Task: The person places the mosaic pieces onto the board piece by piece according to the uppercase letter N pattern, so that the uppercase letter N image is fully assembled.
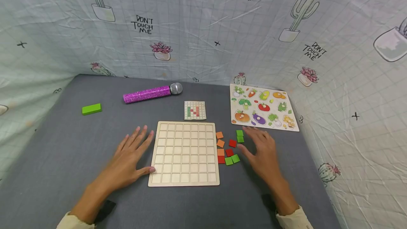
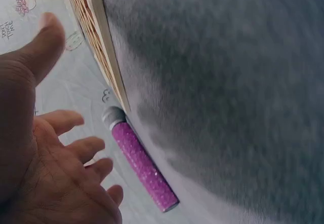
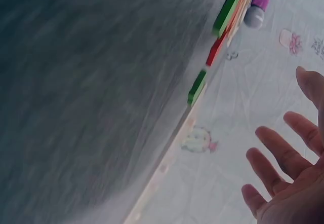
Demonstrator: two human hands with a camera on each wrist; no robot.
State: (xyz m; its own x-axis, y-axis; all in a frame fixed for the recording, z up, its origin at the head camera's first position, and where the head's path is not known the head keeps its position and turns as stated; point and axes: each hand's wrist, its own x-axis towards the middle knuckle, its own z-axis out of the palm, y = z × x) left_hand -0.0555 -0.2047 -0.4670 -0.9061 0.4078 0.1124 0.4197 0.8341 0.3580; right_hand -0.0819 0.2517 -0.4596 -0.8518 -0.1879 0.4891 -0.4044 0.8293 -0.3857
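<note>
Watching the grid board, head view: there it lies, mid-desk, and my left hand laps its left edge by the thumb; pressing there, I reckon, could skid it into the orange tiles. Contact? I can't tell.
Left fingers: spread wide, nothing gripped.
Right fingers: loosely bent, nothing held; the right hand is just beside the green tiles, so one low sweep, I'd judge, scatters tiles or bumps the vegetable board.
Grid squares: seven by seven, forty-nine, no tile on any.
Orange tiles: three, near the board's right edge.
Red tiles: three, mixed in between.
Green tiles: four, two pairs.
Singles on my feed: one pattern card beyond the grid board, one microphone, one green block far left, one vegetable board.
Microphone, left wrist view: one, beyond my fingers, which curve gently round nothing; the board's rim shows edge-on, and I'd worry about a careless thumb tipping it.
Tiles, right wrist view: edge-on, green and red overlapping, so no safe count here; misjudged depth could knock them. Fingers: apart, nothing between them.
</note>
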